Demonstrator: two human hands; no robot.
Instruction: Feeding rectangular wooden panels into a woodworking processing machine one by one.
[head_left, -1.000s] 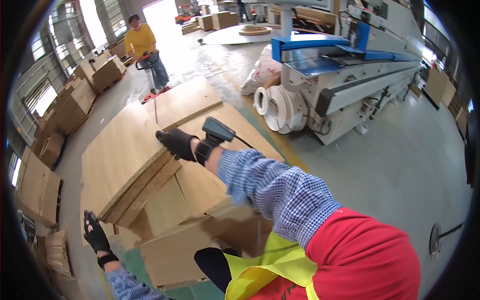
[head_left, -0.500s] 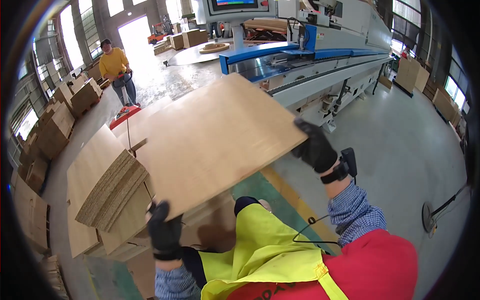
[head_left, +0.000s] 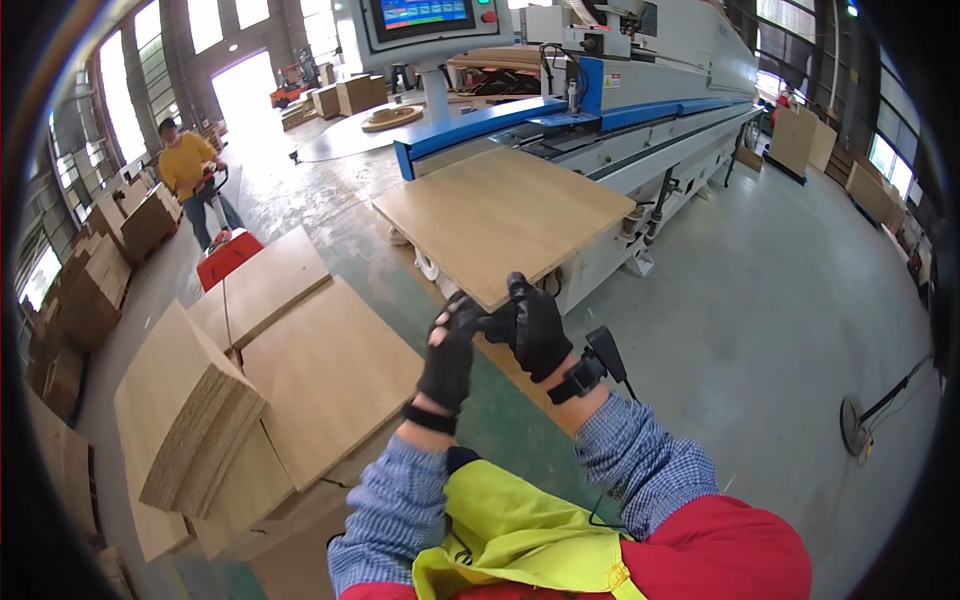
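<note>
Both gloved hands meet at the near corner of the panel [head_left: 505,225], a square, flat sheet of pale wood with a smooth, even face and thin, raw-looking edges. The left hand [head_left: 450,355] has its fingers curled, pinching the corner edge from the side; the right hand [head_left: 535,325] grips the same corner, with one finger raised against the edge and the rest folded under it. A dark strap with a small device sits on the right wrist, just behind the panel's corner.

The panel lies level, its far part over the infeed of the machine [head_left: 600,130], its near corner jutting out toward the person. As I judge it, the step is to feed or square the sheet against the machine. Doing that well calls for a level, steady push from the corner, both hands moving together so the sheet does not twist, and fingers kept on the edge, clear of the blue rail beyond the panel.

Left of the panel and lower, stacks [head_left: 300,370] of like sheets lie fanned on the floor. Farther left of the panel, a person [head_left: 190,170] in yellow stands by a red cart [head_left: 228,258]. Beyond the panel, at the machine's head, a screen glows.
</note>
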